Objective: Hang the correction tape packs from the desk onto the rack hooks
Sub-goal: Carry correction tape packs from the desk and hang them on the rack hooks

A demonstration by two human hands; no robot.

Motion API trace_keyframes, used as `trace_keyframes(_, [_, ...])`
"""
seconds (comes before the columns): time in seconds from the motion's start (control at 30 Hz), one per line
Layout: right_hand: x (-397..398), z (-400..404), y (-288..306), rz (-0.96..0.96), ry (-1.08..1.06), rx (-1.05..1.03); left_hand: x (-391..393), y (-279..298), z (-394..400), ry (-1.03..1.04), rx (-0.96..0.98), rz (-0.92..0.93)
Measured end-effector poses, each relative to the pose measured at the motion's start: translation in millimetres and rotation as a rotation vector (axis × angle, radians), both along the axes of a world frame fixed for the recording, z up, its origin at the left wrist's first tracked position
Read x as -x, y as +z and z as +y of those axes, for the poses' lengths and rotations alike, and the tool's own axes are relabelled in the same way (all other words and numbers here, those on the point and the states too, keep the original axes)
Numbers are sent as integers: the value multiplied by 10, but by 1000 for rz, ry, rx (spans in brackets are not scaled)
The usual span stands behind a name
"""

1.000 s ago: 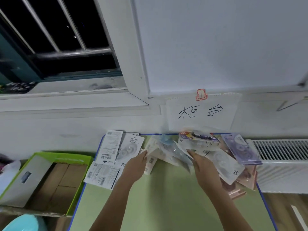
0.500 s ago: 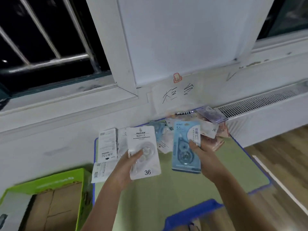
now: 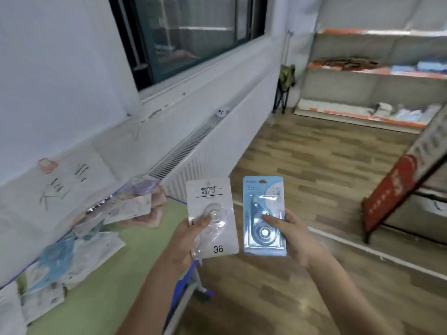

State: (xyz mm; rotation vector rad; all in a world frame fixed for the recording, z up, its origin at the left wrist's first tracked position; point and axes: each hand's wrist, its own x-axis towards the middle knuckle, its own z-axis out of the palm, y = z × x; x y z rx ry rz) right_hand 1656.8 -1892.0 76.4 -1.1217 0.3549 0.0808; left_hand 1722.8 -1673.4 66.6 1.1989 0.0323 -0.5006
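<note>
My left hand (image 3: 186, 240) grips a white correction tape pack (image 3: 212, 213) marked 36, thumb on its front. My right hand (image 3: 290, 235) grips a light blue correction tape pack (image 3: 262, 213), thumb on its clear blister. Both packs are held upright side by side over the floor, just past the desk's right edge. More packs lie in a loose pile (image 3: 101, 223) on the green desk (image 3: 101, 293) at the left. At the far right stands a rack (image 3: 411, 189) with a red sign; its hooks are not visible.
A white radiator (image 3: 193, 155) runs along the wall under the window (image 3: 183, 32). Shelves (image 3: 377, 73) with goods stand at the back right. Wooden floor (image 3: 314, 170) spreads between the desk and the rack. A handwritten paper sign (image 3: 60, 187) hangs on the wall behind the desk.
Both hands lifted one pack each off the desk pile and carried them right. My view swung from the desk toward the room, so the floor, shelves and rack came into sight.
</note>
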Motion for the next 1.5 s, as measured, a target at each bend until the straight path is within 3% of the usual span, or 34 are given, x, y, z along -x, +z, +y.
trace_keyframes(0.27, [1062, -2283, 205, -65, -332, 124, 308, 116, -2623, -317, -71, -49])
trace_keyframes(0.5, [2025, -3935, 169, -71, -588, 110, 866, 220, -4740, -549, -100, -54])
trace_keyframes(0.77, [2526, -5810, 36, -22, -863, 158, 1140, 194, -6996, -803, -29, -156])
trace_keyframes(1.23, [2945, -8833, 92, -23, -998, 205, 1331, 291, -10353, -983, 27, -65])
trace_keyframes(1.5, [3350, -10511, 73, -18, -862, 196, 1844, 279, -11704, -834, 49, 11])
